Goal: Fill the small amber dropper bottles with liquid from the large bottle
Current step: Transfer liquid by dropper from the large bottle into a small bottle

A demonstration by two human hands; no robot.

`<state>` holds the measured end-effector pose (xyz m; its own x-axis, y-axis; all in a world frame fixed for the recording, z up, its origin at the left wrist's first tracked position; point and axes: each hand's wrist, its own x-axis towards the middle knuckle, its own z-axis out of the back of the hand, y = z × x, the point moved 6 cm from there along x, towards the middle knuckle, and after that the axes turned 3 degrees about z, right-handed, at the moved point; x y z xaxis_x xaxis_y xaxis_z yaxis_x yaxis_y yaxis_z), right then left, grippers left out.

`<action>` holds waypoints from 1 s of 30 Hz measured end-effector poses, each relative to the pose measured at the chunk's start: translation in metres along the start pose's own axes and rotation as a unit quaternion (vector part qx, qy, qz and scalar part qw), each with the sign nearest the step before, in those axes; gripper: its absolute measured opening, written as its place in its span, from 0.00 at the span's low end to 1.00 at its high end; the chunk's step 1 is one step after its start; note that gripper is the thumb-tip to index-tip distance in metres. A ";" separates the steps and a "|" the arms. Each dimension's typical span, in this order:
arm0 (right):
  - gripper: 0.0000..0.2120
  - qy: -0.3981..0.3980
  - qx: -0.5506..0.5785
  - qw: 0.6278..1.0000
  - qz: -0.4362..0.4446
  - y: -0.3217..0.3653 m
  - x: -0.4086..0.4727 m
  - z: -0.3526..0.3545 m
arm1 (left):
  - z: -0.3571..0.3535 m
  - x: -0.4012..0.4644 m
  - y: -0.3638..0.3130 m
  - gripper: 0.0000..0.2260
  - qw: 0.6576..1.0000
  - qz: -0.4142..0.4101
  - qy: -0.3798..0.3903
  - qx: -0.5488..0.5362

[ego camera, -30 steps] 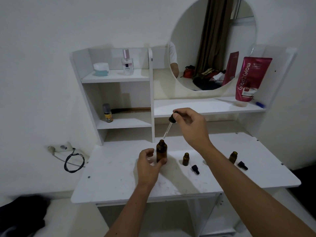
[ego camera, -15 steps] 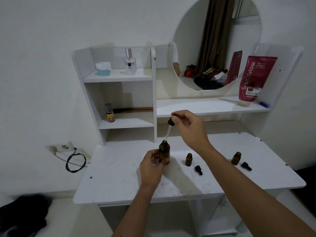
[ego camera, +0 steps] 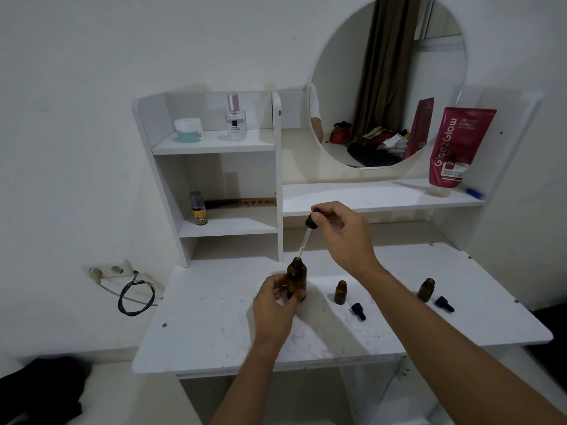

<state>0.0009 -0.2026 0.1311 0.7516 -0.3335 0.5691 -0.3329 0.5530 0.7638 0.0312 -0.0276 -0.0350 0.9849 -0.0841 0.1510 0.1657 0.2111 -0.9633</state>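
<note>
Head view: left hand (ego camera: 276, 305) grip wraps large bottle (ego camera: 296, 280), upright on bench (ego camera: 214, 332). Right hand (ego camera: 343, 237) grip pinches dropper (ego camera: 308, 233) bulb; tip at bottle mouth, below grip. Small bottles (ego camera: 340, 292) (ego camera: 426, 289) stand open right of left grip, caps (ego camera: 358, 311) (ego camera: 444, 303) beside. Fill level unreadable; both likely still to fill.

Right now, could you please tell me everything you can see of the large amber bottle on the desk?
The large amber bottle is dark brown, looks like glass, with a round body, sloped shoulders and a short narrow neck. It stands upright on the white desk, uncapped. The left hand grips its lower body, thumb across the front. The right hand pinches the black bulb of a dropper, whose clear tube slants down with its tip at the bottle's mouth. Its liquid level cannot be made out.
</note>
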 end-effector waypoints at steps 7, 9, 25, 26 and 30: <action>0.05 0.046 -0.009 0.999 -0.005 -0.006 -0.007 -0.012 | -0.001 0.000 0.002 0.20 1.000 0.001 0.002 0.005; 0.05 0.076 -0.025 0.997 -0.016 -0.010 -0.011 -0.020 | -0.001 0.002 0.003 0.20 1.000 0.004 0.003 0.006; 0.04 0.121 -0.078 0.986 -0.082 -0.038 -0.029 -0.045 | -0.004 0.003 0.004 0.20 0.999 0.025 0.010 0.033; 0.05 0.120 -0.073 0.986 -0.085 -0.038 -0.030 -0.045 | -0.004 0.003 0.004 0.20 0.999 0.028 0.010 0.034; 0.03 0.137 -0.051 0.984 -0.102 -0.037 -0.031 -0.046 | -0.004 0.002 0.004 0.20 0.999 0.032 0.008 0.038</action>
<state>0.0161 -0.1780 0.0716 0.9270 -0.2350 0.2925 -0.1107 0.5736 0.8116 0.0340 -0.0309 -0.0393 0.9927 -0.0843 0.0859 0.1068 0.2895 -0.9512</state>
